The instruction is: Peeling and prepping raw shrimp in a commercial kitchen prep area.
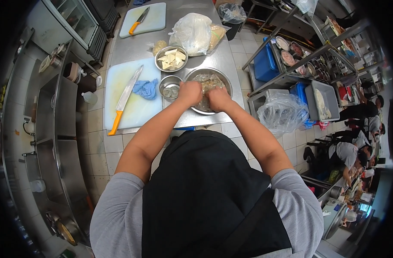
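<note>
A wide steel bowl (228,81) stands at the table's near edge, with a heap of wet, greyish-brown translucent pieces (208,79) in it that look like raw shrimp. My left hand (191,93) is over the bowl's left side, fingers curled inward and closed. Close beside it, my right hand (219,98) is also closed, knuckles up, above the heap. Whatever the fingers pinch is hidden under the hands. Just left of my left hand sits a small steel bowl (164,82) holding a few similar greyish pieces (170,91).
Left lies a white cutting board (115,86) bearing an orange-handled knife (127,96) and a crumpled blue cloth (146,89). Behind are a bowl of pale yellow chunks (171,59), bulging plastic bags (191,32), and another board (155,19) with a knife (138,21). Co-workers (349,152) stand far right.
</note>
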A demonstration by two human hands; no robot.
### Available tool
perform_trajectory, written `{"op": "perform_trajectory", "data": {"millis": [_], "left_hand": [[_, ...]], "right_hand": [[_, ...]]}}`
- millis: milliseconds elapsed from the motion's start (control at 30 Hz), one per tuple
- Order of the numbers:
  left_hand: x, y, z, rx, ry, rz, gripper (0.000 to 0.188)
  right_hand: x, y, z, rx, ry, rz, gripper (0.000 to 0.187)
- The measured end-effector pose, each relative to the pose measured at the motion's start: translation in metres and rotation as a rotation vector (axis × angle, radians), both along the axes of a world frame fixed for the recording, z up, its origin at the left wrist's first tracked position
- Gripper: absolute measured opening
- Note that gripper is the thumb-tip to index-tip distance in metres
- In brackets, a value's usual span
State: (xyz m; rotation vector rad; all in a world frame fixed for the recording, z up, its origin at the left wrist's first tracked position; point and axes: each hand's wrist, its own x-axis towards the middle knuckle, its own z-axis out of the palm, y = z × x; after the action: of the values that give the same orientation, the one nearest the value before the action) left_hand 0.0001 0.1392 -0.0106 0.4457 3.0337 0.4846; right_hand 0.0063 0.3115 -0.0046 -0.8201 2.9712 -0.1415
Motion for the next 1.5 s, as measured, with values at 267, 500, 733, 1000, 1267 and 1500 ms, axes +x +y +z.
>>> {"op": "perform_trajectory", "data": {"millis": [267, 500, 733, 1000, 1267, 1500], "left_hand": [[-0.025, -0.020, 0.016, 0.742, -0.312, 0.276, 0.016], [-0.025, -0.021, 0.032, 0.998, -0.289, 0.393, 0.014], [-0.028, -0.033, 0.022, 1.157, -0.320, 0.449, 0.018], [-0.018, -0.027, 0.031, 1.104, -0.404, 0.367, 0.019], [-0.023, -0.014, 0.029, 1.243, -0.502, 0.246, 0.020], [-0.021, -0.010, 0.028, 1.278, -0.515, 0.188, 0.023]], "right_hand": [[-0.013, 0.003, 0.010, -0.711, -0.344, -0.318, 0.027], [-0.012, -0.002, 0.013, -0.740, -0.003, -0.180, 0.020], [0.002, 0.020, -0.012, 0.005, 0.055, 0.095, 0.020], [-0.014, -0.006, 0.033, -0.828, 0.050, -0.100, 0.021], [-0.027, -0.001, 0.036, -0.779, 0.183, 0.041, 0.012], [-0.030, -0.001, 0.032, -0.923, 0.003, -0.192, 0.009]]}}
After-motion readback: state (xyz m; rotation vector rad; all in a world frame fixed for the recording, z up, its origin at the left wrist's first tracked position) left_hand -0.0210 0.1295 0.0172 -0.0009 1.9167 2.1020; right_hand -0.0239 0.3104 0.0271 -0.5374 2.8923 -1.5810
